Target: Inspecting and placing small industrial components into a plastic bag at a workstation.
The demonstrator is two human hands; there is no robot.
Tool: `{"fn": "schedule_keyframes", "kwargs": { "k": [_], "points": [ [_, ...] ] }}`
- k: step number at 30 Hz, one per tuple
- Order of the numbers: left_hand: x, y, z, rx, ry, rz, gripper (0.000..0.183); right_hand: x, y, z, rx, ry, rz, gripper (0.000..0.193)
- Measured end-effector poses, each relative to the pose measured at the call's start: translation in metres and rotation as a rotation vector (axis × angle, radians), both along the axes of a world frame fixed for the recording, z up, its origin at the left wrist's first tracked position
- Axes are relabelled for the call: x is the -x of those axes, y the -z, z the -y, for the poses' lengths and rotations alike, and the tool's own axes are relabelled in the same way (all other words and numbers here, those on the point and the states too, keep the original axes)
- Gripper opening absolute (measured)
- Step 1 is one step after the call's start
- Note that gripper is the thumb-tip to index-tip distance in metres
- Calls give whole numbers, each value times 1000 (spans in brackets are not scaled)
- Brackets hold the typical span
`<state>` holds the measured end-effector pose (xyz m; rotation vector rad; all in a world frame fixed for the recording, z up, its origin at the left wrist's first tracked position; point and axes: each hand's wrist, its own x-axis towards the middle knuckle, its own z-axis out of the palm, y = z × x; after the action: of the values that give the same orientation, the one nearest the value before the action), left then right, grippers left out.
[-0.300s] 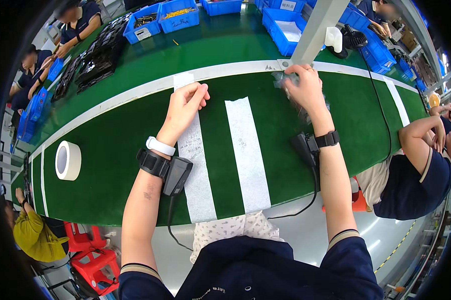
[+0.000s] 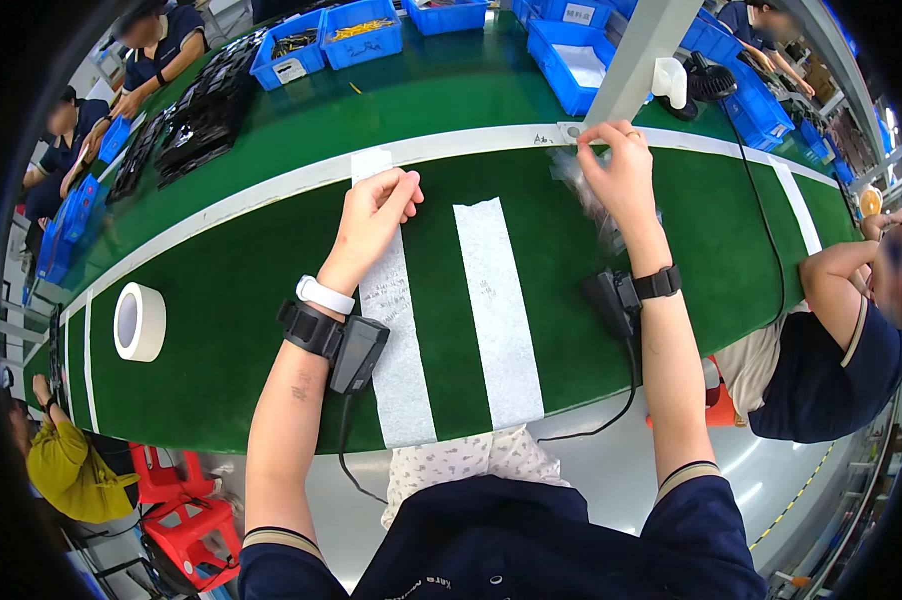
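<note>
My left hand (image 2: 376, 218) is closed over the long white tape strip (image 2: 401, 370), thumb pressed to the curled fingers. Whatever it may hold is hidden. Farther right, near the foot of a grey post, my right hand (image 2: 621, 178) pinches thumb and fingertips together. Anything between those tips is too small to make out. Crumpled clear plastic (image 2: 603, 222) lies on the green mat (image 2: 241, 330) beneath and beside the right hand, partly covered by it. A second, shorter white tape strip (image 2: 498, 310) is stuck down between the hands.
A white tape roll (image 2: 141, 322) stands at the left. Beyond the white border strip are blue bins (image 2: 363, 35), black parts (image 2: 206, 115) and a small black fan (image 2: 709, 82). The grey post (image 2: 639, 62) rises behind my right hand. A co-worker (image 2: 821, 350) sits at the right.
My right hand's thumb and fingertips have come together from a wider curl, and the hand has lifted a little off the plastic. My left hand has barely moved.
</note>
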<state>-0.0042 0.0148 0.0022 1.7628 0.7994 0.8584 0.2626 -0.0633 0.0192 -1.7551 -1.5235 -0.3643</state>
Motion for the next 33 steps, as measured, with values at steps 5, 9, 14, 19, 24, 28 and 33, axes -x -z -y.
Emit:
{"fn": "schedule_keyframes", "kwargs": {
  "k": [5, 9, 14, 19, 24, 28, 33],
  "points": [
    [-1, 1, -1, 4, 5, 5, 31, -5, -3, 1, -54, 15, -14, 12],
    [-2, 2, 0, 6, 3, -14, 31, -32, -2, 3, -71, 119, -85, 23],
    [1, 1, -3, -15, 5, -3, 31, -44, 8, 6, 130, 393, -32, 35],
    [-3, 0, -1, -4, 9, -2, 31, -47, 21, 8, 309, 377, -77, 40],
    [-1, 1, 0, -5, -3, -11, 31, -28, 5, 12, 307, 320, -76, 26],
    [1, 0, -1, -8, 2, 12, 31, -25, 0, 11, 222, 280, -114, 17],
    [-3, 2, -1, -3, 9, 1, 31, -19, -2, 5, 41, -53, -250, 13]
  ]
}}
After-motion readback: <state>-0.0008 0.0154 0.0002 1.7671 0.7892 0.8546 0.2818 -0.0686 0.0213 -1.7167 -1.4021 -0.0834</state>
